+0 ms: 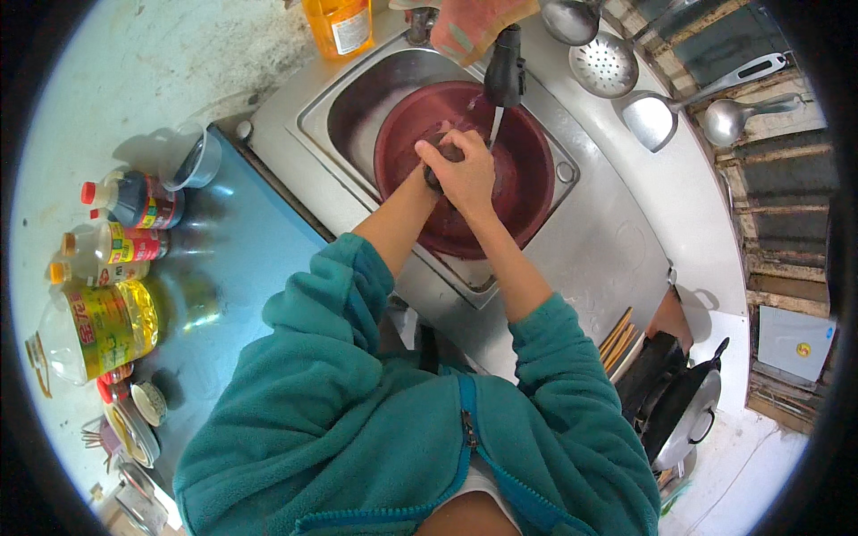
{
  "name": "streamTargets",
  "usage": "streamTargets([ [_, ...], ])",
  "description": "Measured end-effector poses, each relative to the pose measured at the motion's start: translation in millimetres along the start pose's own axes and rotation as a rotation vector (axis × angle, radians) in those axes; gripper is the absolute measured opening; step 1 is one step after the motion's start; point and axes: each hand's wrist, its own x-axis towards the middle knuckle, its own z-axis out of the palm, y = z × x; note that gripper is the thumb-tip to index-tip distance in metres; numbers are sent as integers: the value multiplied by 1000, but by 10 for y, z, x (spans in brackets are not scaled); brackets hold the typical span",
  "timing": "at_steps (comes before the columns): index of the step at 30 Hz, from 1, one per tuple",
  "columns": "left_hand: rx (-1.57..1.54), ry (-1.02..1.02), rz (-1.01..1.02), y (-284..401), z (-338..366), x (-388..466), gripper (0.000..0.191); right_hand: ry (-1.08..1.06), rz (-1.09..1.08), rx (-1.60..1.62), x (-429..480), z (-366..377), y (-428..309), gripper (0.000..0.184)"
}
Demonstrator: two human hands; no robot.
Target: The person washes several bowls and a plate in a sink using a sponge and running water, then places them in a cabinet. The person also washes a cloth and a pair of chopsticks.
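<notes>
Over a dark red plastic basin [529, 194] set in the steel sink, my right hand [469, 167] is curled around a dark, rounded item [452, 153], thumb and fingers gripping it. My left hand [439, 137] lies beneath the right one, mostly hidden, so its grip does not show. A dark band circles the left wrist. Just beyond the hands, water runs from a black faucet head [505, 77] into the basin.
An orange bottle [338, 30] and a reddish cloth [476, 27] are behind the sink. Several bottles, including a large oil jug [100, 328], line the left wall. Steel ladles and a spatula [649, 120] hang at right. Chopsticks [618, 338] and a lidded wok [690, 415] are at lower right.
</notes>
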Motion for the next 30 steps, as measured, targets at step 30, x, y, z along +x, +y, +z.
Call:
streamTargets([
  [30,105,370,60,72,-32,-173,65,-232,153,186,-16,113,305,33],
])
